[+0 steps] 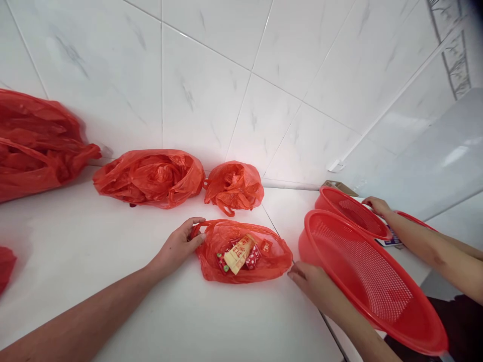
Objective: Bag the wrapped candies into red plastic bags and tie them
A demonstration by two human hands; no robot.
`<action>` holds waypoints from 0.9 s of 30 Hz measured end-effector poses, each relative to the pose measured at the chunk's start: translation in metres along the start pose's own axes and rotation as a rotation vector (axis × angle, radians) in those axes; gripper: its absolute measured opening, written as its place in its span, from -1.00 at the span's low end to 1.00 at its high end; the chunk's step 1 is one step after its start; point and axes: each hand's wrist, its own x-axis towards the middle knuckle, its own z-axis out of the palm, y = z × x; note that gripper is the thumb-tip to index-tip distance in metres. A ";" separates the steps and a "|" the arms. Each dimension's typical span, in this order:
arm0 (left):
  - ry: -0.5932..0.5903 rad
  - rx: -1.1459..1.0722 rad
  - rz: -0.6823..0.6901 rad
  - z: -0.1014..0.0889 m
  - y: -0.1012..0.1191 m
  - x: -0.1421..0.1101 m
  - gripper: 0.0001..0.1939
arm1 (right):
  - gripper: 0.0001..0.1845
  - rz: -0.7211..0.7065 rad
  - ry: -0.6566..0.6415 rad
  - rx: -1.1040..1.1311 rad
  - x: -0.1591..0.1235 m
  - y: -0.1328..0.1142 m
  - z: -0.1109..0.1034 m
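So the left hand [184, 244] has its thumb and fingers closed on the handle end of a thin red plastic carrier bag [213, 271], and the right hand [311, 281] is at the other end of it, fingers curled in by the tip, though I honestly can't tell how firmly that one's pinching. The bag sits right between the two hands on a white tabletop [241, 322], mouth open and facing up, so you can see in: a cream packet with red printing [240, 255] lies slanted on top, a red packet with white dots [253, 257] is partly tucked under its right side, a red wrapper with a green spot [226, 268] pokes out toward the left hand, and a small red packet with pale lettering [266, 246] is over toward the right hand. Just past the right hand there's a big red mesh basket [339, 251], tilted in view so its perforated wall shows. Straight beyond the grip is a small crumpled red bag [236, 186], with a wider red bag [149, 178] beside it, beyond the left hand, both bunched up so I can't tell what's inside. Farther out past the right hand, a co-worker's hand [377, 205] is by the rim of a second red basket [350, 208]. Way off left of the grip is a bulky red bag [37, 151], up by the tiled wall [204, 90].
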 end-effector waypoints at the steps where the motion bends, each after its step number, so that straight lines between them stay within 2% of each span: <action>1: 0.001 -0.004 -0.003 0.000 0.000 0.000 -0.56 | -0.70 0.020 0.019 0.073 0.005 0.004 0.000; 5: -0.008 -0.014 -0.007 -0.001 0.003 -0.001 -0.55 | -0.59 0.149 0.071 0.508 0.017 0.007 0.006; 8: -0.012 -0.024 0.003 -0.001 0.004 -0.001 -0.55 | -0.53 0.153 0.083 0.748 0.018 -0.005 0.014; 14: -0.024 -0.058 -0.011 -0.002 0.006 -0.004 -0.52 | -0.65 0.134 -0.022 1.063 0.020 -0.030 0.026; 17: -0.070 -0.099 -0.005 -0.005 0.015 -0.003 -0.51 | -0.71 0.148 0.013 1.050 0.025 -0.031 0.024; 21: -0.071 -0.184 0.072 -0.010 0.052 0.010 -0.48 | -0.70 0.158 0.126 0.903 0.031 -0.029 0.006; 27: 0.029 -0.301 0.371 -0.018 0.139 0.026 -0.57 | -0.74 0.013 0.345 0.821 0.020 -0.040 -0.039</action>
